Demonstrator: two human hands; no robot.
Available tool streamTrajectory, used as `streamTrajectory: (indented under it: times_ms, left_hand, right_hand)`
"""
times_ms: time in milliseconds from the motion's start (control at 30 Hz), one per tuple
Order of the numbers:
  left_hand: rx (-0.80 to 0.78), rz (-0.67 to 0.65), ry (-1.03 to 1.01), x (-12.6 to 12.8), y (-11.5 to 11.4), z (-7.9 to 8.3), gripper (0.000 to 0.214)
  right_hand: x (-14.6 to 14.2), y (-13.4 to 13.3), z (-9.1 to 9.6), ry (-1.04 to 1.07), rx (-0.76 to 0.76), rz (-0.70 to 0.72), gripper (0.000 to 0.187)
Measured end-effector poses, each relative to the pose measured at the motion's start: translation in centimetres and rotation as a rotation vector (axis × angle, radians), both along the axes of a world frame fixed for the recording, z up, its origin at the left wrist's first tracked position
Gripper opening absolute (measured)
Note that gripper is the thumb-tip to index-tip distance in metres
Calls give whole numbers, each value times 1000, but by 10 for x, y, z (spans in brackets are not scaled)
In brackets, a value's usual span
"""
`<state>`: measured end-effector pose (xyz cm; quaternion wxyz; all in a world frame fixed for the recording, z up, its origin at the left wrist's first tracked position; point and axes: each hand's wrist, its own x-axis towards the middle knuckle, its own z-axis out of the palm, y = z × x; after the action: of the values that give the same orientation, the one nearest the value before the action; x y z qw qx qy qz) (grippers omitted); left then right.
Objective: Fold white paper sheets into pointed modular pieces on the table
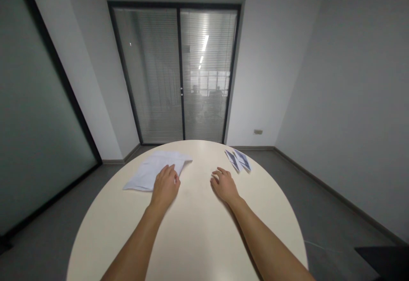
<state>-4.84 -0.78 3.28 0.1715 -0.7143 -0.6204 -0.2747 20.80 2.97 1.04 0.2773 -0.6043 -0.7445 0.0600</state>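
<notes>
On the far left of the table lie white paper sheets (147, 170), with one corner at the right lifted a little. My left hand (166, 183) rests at their right edge, palm down, its fingers stretched forward over the paper and the thumb bent in; it does not grip the sheets. My right hand (224, 183) is over the bare tabletop, palm down, fingers apart and slightly bent, with nothing in it. Beyond it, near the right rim, two folded paper pieces (243, 160) with white and bluish shaded faces lie side by side, apart from the hand.
A round cream table (191, 238) stands in front of me. Past its far edge is a glass door (204, 114) with blinds. A frosted glass panel (35, 114) is at the left, a wall socket (258, 131) at the back right. Something dark (386, 259) shows at the lower right.
</notes>
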Motion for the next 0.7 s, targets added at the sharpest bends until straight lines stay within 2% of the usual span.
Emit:
streamTrajectory:
  times_ms: [100, 233, 300, 367, 433, 533, 600, 700]
  left_hand:
    - [-78, -201, -8, 13, -10, 5, 21]
    - [-258, -532, -14, 26, -26, 15, 22]
    - [-359, -613, -40, 31, -32, 22, 23]
    - [-482, -630, -68, 35, -37, 29, 25]
    - [-539, -605, -111, 36, -37, 32, 27]
    - [-459, -461, -192, 33, -29, 28, 27]
    - [-345, -267, -219, 25, -18, 17, 29]
    - [-273, 65, -136, 6, 3, -10, 38]
  right_hand:
    - [-8, -4, 10, 89, 14, 11, 43]
    - [-20, -3, 24, 170, 68, -21, 48]
    - [-25, -1, 29, 125, 71, -39, 48]
    - [-27, 1, 30, 43, 44, -73, 47]
    - [-27, 1, 29, -31, 14, -89, 46]
    - [-22, -2, 22, -80, -9, 10, 51]
    - [-18, -4, 16, -102, -56, 101, 57]
    - [-12, 0, 4, -135, -189, 183, 64]
